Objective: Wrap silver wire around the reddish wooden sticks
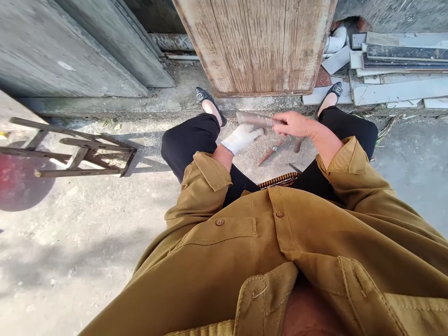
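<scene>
My left hand (243, 138), in a white knitted glove, is closed between my knees, its fingers curled beneath a long greyish tool (252, 118). Motion blurs that tool; it has a wide left end and bands near its right end, and I cannot tell its kind. The bare fingers of my right hand (292, 124) are wrapped round the banded end. Whether the glove grips the tool or something smaller is unclear. Below the hands, a reddish-brown stick-like tool (271, 153) lies on the concrete. A brown rounded handle end (298, 144) and a pointed metal piece (295, 167) show near my right thigh.
A weathered plank panel (262, 46) stands just ahead, between my feet. To the left are a small wooden stool lying on its side (80, 149) and a reddish translucent round object (24, 182). Stacked boards (402, 88) and a white pipe elbow (338, 39) are at right.
</scene>
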{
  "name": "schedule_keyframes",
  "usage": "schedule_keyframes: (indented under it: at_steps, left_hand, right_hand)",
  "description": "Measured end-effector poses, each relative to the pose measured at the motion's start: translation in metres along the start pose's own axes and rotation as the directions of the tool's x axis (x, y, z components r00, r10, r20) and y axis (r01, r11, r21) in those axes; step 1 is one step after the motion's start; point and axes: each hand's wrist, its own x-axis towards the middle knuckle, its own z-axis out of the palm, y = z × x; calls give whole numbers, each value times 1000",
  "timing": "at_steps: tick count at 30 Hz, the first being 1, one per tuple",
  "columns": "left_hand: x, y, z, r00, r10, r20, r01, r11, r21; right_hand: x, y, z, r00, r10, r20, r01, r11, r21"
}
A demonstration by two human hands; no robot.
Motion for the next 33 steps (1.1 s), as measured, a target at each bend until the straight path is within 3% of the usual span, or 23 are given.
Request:
schedule_keyframes:
  at_steps: [4,7,9,12,15,19,22,24,26,27,30,33]
  left_hand:
    - [-6,9,8,999,-9,52,10,1000,-19]
    - [-10,12,10,998,7,57,-8,1000,17]
    - [-12,11,9,999,33,31,-35,998,43]
    - [-12,4,7,998,61,-27,-58,994,91]
    - [-10,-5,6,995,73,-65,-64,990,129]
    - [-7,-15,7,994,85,-71,-74,988,135]
    - [-5,-17,6,994,73,-83,-65,994,87]
    - [-4,-15,6,995,42,-86,-37,998,50]
    - [-6,-11,4,997,14,-78,-12,1000,20]
    - [-7,-8,4,997,5,-73,-5,1000,5]
    - [-11,2,3,999,2,-49,-4,999,-49]
    - [-13,9,4,999,39,23,-38,998,-56]
  right_hand:
    - [11,8,-4,944,65,-323,-57,998,34]
    - [20,17,-3,905,153,-396,-226,963,-145]
    - [23,22,0,905,202,-374,-329,890,-315]
    - [24,27,3,935,271,-231,-352,796,-492]
    - [21,28,7,939,343,42,-261,784,-563]
    - [16,25,8,841,329,428,-139,898,-418]
    - [11,20,4,841,148,521,-49,979,-198]
    - [8,18,0,907,24,421,-19,1000,-17]
    - [8,16,-3,985,-28,171,-1,987,163]
    - [8,16,-4,1000,-21,23,15,971,240]
    - [15,16,-5,947,86,-308,32,933,357]
    - [24,19,-2,883,247,-399,-112,936,333]
